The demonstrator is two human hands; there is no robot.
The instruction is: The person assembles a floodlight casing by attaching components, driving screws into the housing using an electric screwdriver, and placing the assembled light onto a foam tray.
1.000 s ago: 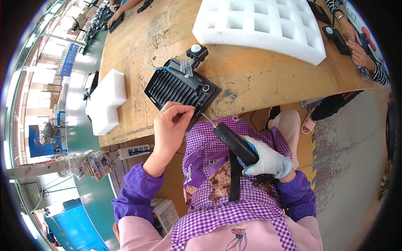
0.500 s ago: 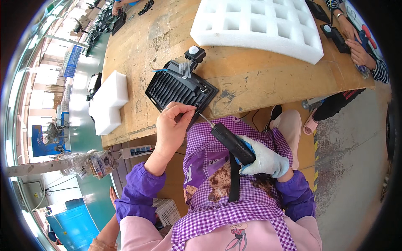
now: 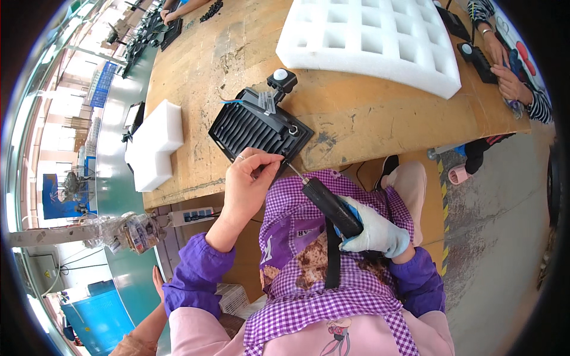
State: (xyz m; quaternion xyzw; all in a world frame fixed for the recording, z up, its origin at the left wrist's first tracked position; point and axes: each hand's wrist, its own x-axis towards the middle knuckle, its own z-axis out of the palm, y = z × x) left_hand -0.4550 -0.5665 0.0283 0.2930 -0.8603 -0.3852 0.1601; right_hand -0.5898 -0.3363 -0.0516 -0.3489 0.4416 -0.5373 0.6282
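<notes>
A black LED floodlight (image 3: pixel 246 127) lies with its finned back up at the table's near edge. A motion sensor (image 3: pixel 282 79) with a white dome sticks out from its far side. My right hand (image 3: pixel 374 228), in a white and blue glove, grips a black electric screwdriver (image 3: pixel 332 205) whose thin bit points at the floodlight's near corner. Bare, my left hand (image 3: pixel 246 181) pinches thumb and forefinger together beside the bit's tip, over that corner. Anything between those fingertips is too small to make out.
White foam tray (image 3: pixel 371 74) with square pockets covers the far right of the wooden table (image 3: pixel 196 77). A white foam block (image 3: pixel 155 145) stands at the left edge. A co-worker's hands (image 3: pixel 504 74) hold another black part at right. Another person's arm (image 3: pixel 151 314) shows at lower left.
The whole view has shifted slightly. Both my hands, the screwdriver and the floodlight keep nearly the same arrangement, with the bit still at the corner.
</notes>
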